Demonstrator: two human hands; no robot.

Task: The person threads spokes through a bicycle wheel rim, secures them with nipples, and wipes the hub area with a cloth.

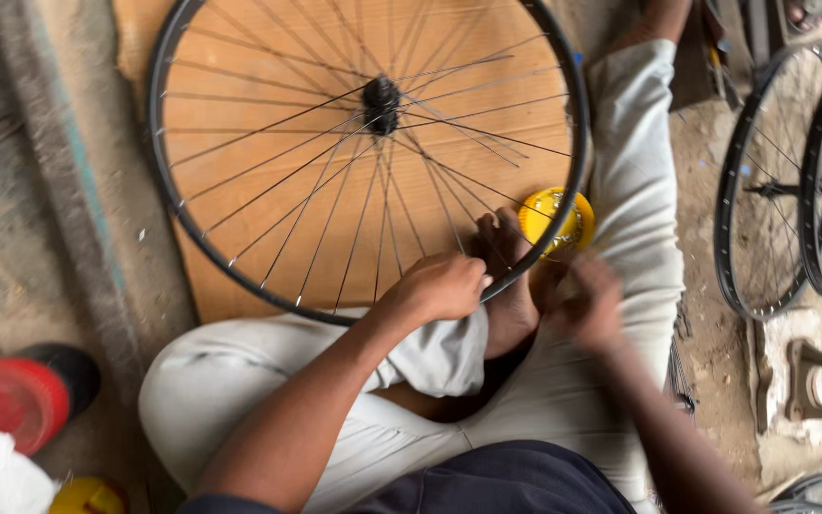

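Spoked bicycle wheel (373, 152) is lying flat on a brown board (240, 286) on the floor, before a seated person. Left hand (440, 286) is resting at the wheel's near rim, grip curled closed on the rim or a spoke. Right hand (587, 305), just right of that rim, is blurred; its grip cannot be told. A yellow container (556, 221) is sitting under the rim's right edge.
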